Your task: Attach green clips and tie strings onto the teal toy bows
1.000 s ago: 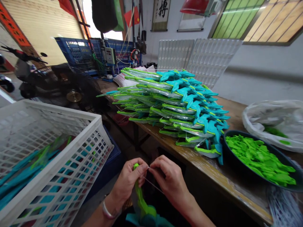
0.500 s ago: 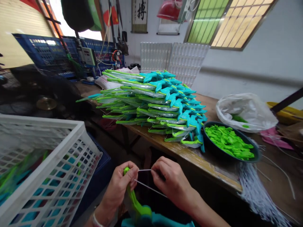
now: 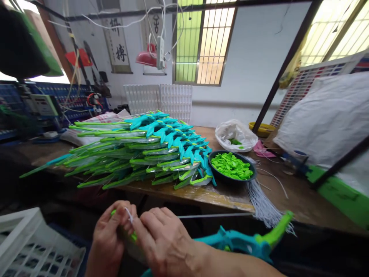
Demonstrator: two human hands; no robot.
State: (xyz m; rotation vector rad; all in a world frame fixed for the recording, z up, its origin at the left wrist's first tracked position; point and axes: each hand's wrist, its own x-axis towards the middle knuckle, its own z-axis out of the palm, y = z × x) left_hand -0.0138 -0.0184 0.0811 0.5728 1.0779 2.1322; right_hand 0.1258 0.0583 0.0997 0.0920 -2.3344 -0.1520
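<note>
A teal and green plastic toy bow (image 3: 240,244) lies across my lap, its far green tip raised to the right. My left hand (image 3: 106,236) is closed around the near green limb end, which shows only partly between the fingers. Close against it, my right hand (image 3: 170,238) pinches white cord (image 3: 213,216) at that tip. A small loop or knot of the cord shows between the two hands. From there the cord runs taut to the right, above the bow. The right fingertips are partly hidden.
A stack of similar bows (image 3: 170,144) covers the workbench (image 3: 198,194). Beside it stand a dark bowl (image 3: 211,169) of green plastic pieces, a bundle of white cords (image 3: 263,204) over the edge and a plastic bag (image 3: 225,130). A white crate (image 3: 34,227) stands low left.
My hands have come together at the limb end, where the cord now forms a small knot or loop. The bow has turned so its far end points right. The view has swung right.
</note>
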